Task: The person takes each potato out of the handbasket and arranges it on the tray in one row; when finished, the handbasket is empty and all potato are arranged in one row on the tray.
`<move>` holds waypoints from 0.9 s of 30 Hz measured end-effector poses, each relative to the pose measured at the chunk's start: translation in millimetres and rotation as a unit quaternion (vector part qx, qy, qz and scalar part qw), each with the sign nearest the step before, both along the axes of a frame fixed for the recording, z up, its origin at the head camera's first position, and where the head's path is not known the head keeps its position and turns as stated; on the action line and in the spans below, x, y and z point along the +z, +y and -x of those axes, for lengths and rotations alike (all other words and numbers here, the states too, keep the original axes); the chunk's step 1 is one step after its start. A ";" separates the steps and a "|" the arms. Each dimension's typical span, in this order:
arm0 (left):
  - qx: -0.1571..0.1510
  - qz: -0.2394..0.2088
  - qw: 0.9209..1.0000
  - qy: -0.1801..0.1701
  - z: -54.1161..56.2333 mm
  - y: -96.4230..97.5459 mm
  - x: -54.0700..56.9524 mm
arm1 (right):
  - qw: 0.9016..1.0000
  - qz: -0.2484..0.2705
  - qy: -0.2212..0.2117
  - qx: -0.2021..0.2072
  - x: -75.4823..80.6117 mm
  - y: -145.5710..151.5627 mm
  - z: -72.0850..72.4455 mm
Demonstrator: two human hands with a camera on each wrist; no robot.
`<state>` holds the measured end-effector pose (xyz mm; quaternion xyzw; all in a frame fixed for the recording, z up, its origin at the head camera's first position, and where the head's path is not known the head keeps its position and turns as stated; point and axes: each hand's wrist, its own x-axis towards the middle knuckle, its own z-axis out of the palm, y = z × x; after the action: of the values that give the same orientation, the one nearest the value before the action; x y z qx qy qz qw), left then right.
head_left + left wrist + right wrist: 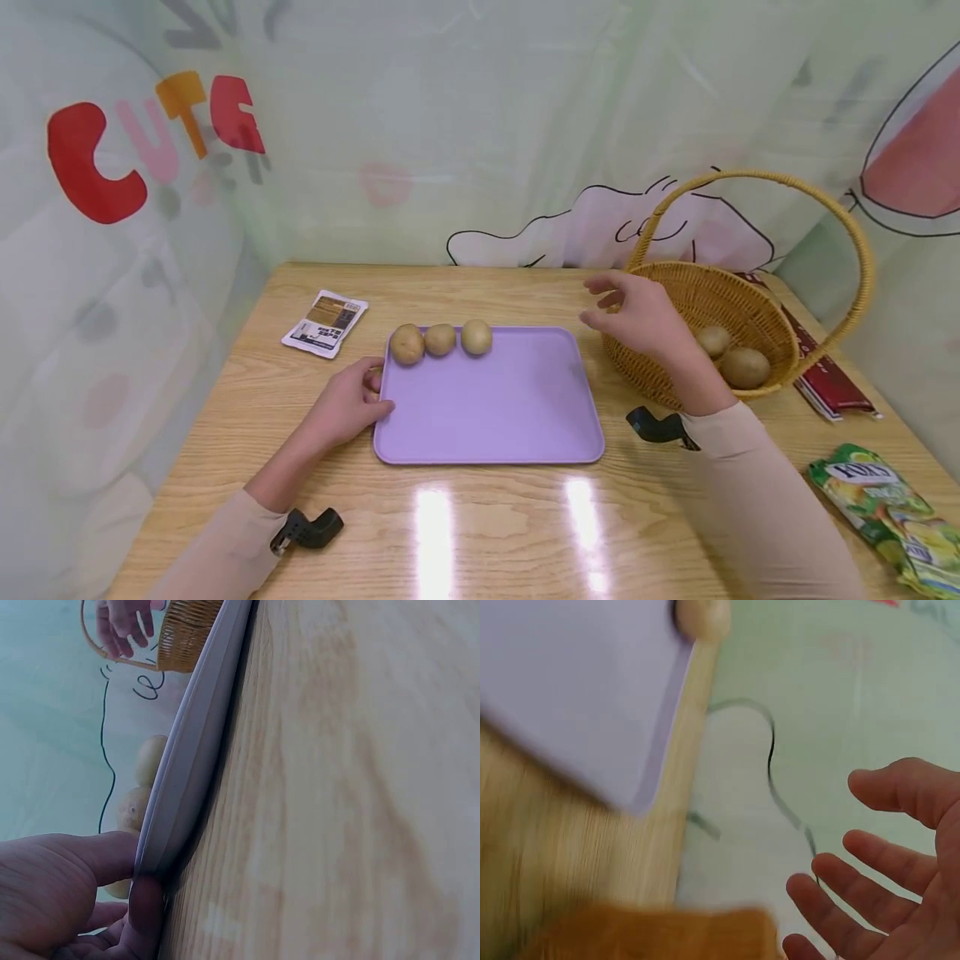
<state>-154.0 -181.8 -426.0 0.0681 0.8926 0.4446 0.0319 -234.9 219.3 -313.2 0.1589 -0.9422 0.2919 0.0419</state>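
A lavender tray (487, 400) lies on the wooden table, with three potatoes (440, 339) in a row at its back left corner. My left hand (347, 404) pinches the tray's left edge. In the left wrist view its thumb (112, 855) lies over the rim and its fingers curl beneath. Above the left side of a wicker basket (712, 292), my right hand (637, 312) is raised with nothing in it. Its fingers (862, 889) are spread and loosely bent in the right wrist view. Inside the basket two potatoes (745, 367) show.
A white and brown packet (326, 323) lies left of the tray. Right of the basket is a dark red package (832, 379), partly behind it. A green Fox's bag (885, 512) lies at the right front. The basket's tall handle (862, 242) arches up; a printed curtain (450, 125) hangs behind the table.
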 end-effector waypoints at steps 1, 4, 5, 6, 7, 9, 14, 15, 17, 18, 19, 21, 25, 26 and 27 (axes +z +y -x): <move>0.000 0.000 1.000 -0.001 0.0 -0.1 0.1 | 1.000 -0.004 -0.002 -0.012 0.5 6.2 1.0; 0.000 0.001 1.000 -0.001 0.1 -1.1 -0.1 | 0.999 -0.014 -0.020 -0.046 -0.3 25.5 4.8; 0.001 0.000 1.000 -0.002 0.1 -1.6 -0.3 | 0.998 -0.016 -0.025 -0.052 -1.6 32.3 6.7; 0.002 0.001 1.000 -0.002 0.0 -2.1 -0.5 | 0.998 -0.019 -0.026 -0.058 -3.2 39.3 8.9; 0.003 0.000 1.000 -0.003 -0.1 -2.7 -0.6 | 0.997 -0.022 -0.029 -0.062 -5.1 45.9 11.2; 0.005 0.002 1.000 -0.003 -0.2 -3.8 -1.1 | 0.997 -0.029 -0.031 -0.070 -9.5 59.5 15.7; 0.005 0.003 1.000 -0.003 -0.5 -5.4 -1.6 | 0.995 -0.049 -0.038 -0.081 -19.0 90.1 24.0; 0.005 0.003 1.000 -0.003 -0.5 -5.4 -1.6 | 0.994 -0.055 -0.042 -0.085 -20.5 95.5 24.9; 0.006 0.002 1.000 -0.003 -0.6 -5.5 -1.4 | 0.992 -0.065 -0.052 -0.093 -23.5 105.3 26.3; 0.006 0.002 1.000 -0.002 -0.6 -5.5 -1.3 | 0.991 -0.070 -0.056 -0.097 -24.6 109.9 26.7; 0.006 0.001 1.000 -0.002 -0.5 -5.4 -1.4 | 0.990 -0.076 -0.059 -0.100 -25.9 114.5 26.9; 0.005 0.000 1.000 -0.001 -0.3 -5.1 -1.5 | 0.989 -0.090 -0.063 -0.103 -28.5 124.0 27.4; 0.000 -0.004 1.000 0.002 0.6 -3.6 -2.3 | 0.985 -0.115 -0.082 -0.101 -35.6 142.1 27.6; -0.002 -0.005 1.000 0.002 0.8 -3.1 -2.5 | 0.983 -0.123 -0.090 -0.102 -37.7 145.8 27.2; -0.003 -0.006 1.000 0.002 1.0 -2.5 -2.9 | 0.981 -0.131 -0.098 -0.103 -39.9 149.2 26.9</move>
<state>-155.0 -184.3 -428.9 0.0716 0.8900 0.4493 0.0313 -261.7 368.4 -353.1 0.0356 -0.9831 0.1746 -0.0422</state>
